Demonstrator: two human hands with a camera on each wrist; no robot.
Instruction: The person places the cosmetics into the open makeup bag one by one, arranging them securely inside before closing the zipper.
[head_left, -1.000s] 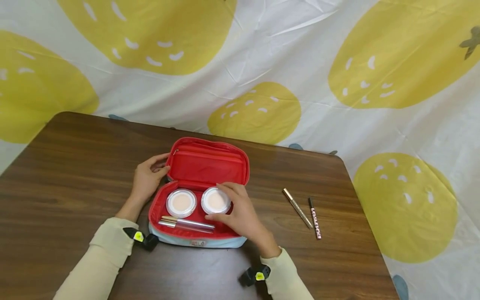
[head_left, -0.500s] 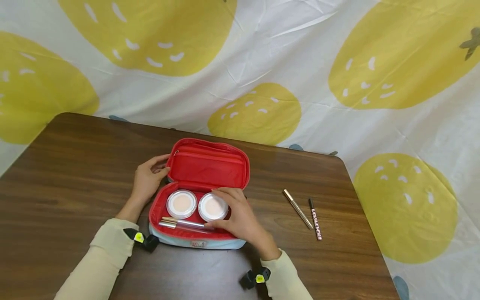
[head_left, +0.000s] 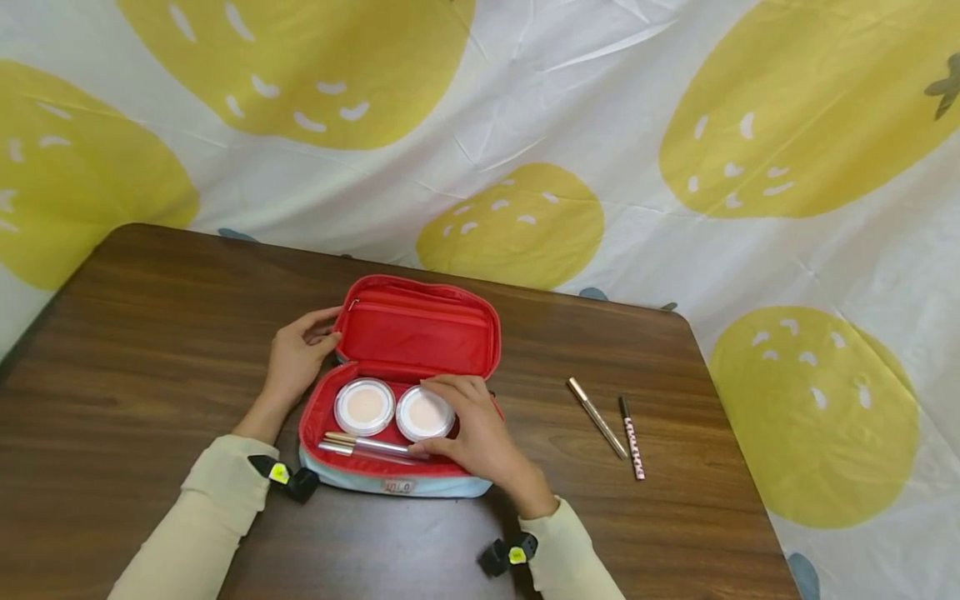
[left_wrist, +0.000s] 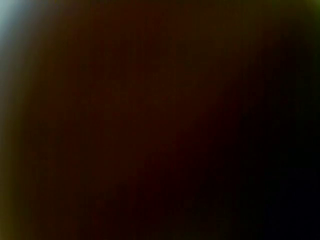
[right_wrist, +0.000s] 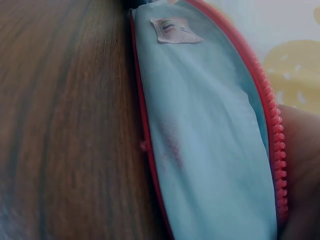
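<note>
An open cosmetic pouch (head_left: 408, 337), red inside and pale blue outside, lies on the brown table (head_left: 135, 333). Inside it sit two round white compacts side by side, the left compact (head_left: 364, 407) and the right compact (head_left: 424, 413), with two slim tubes (head_left: 375, 446) in front of them. My right hand (head_left: 468, 421) grips the right compact, fingers at its far edge, thumb at its near edge. My left hand (head_left: 300, 354) holds the left edge of the raised lid. The right wrist view shows the pouch's blue outer wall (right_wrist: 200, 135) and red zip. The left wrist view is dark.
A gold-capped pen (head_left: 596, 417) and a thin black patterned pencil (head_left: 630, 436) lie on the table right of the pouch. A white cloth with big yellow strawberries (head_left: 525, 150) hangs behind the table. The table's rounded far right corner (head_left: 678, 317) is close by.
My right hand has set the right compact down lower in the pouch and shifted it slightly left, beside the other compact. The left hand has kept its hold on the lid.
</note>
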